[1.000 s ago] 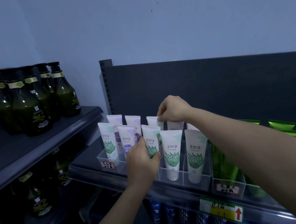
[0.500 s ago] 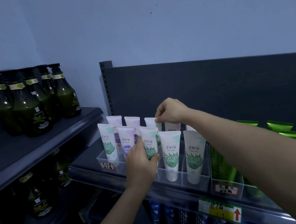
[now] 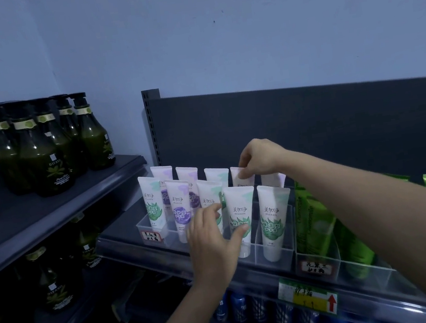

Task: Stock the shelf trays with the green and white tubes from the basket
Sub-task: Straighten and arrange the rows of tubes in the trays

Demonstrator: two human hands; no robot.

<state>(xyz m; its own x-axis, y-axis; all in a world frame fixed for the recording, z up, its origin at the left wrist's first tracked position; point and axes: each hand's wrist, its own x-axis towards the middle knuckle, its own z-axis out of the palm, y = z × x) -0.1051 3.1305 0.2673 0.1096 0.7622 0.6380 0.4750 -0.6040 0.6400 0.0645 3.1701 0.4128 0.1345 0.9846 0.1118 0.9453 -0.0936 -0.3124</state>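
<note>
The right hand (image 3: 259,155) is reaching over the front row and pinching the crimped top edge of a back-row tube (image 3: 239,181) between thumb and curled fingertips. That tube is standing cap-down, near upright, in the rear of the clear divided tray (image 3: 262,253). Its print is hidden behind the tubes in front, so its colour cannot be confirmed. The left hand (image 3: 211,242) is hovering in front of the tray with fingers spread and relaxed, holding nothing. Its thumb is lying against or just off the fourth front tube (image 3: 240,212); whether they are touching cannot be told. The other green and white tubes (image 3: 275,215) are standing in the front lanes, with purple tubes (image 3: 182,211) occupying the second lane from the left. The basket is not appearing in view. In my judgement the person is seating and straightening the rear tube in its lane. To do this well, the right hand should be lowering the tube straight down until the cap is resting on the tray floor. It should be letting go only once the tube is standing unaided, then withdrawing upward rather than forward so the wrist is not brushing the front row. The left hand should be steadying the front tube directly ahead with flat fingers, since these tall, narrow tubes are likely to be tipping against one another. Labels should be facing outward.
</note>
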